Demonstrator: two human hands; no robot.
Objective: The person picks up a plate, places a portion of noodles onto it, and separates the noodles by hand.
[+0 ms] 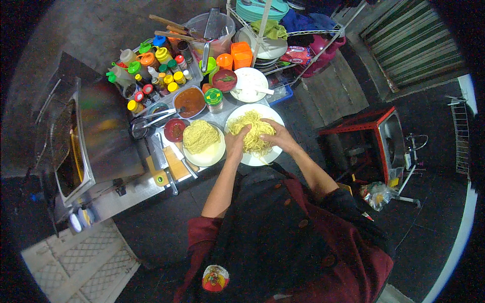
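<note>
A heap of yellow noodles (254, 141) lies on a large white plate (253, 161) at the counter's front edge. My left hand (238, 141) cups the heap from the left, and my right hand (280, 137) grips it from the right, fingers in the strands. Just left, a second mound of noodles (200, 137) sits on a pale plate (206, 158). Behind my hands stand a white bowl (248, 97) of white food with a light-handled utensil in it, a jar with a green lid (213, 97) and a tub of reddish-brown sauce (189, 101).
Knives (171, 181) lie by a wooden cutting board (178, 165) left of the plates. Tongs (161, 115) rest near a small red bowl (174, 130). Several squeeze bottles and spice jars fill a tray (197, 77) at the back left. A wire rack (261, 22) holds stacked plates; a metal appliance (110, 132) stands left.
</note>
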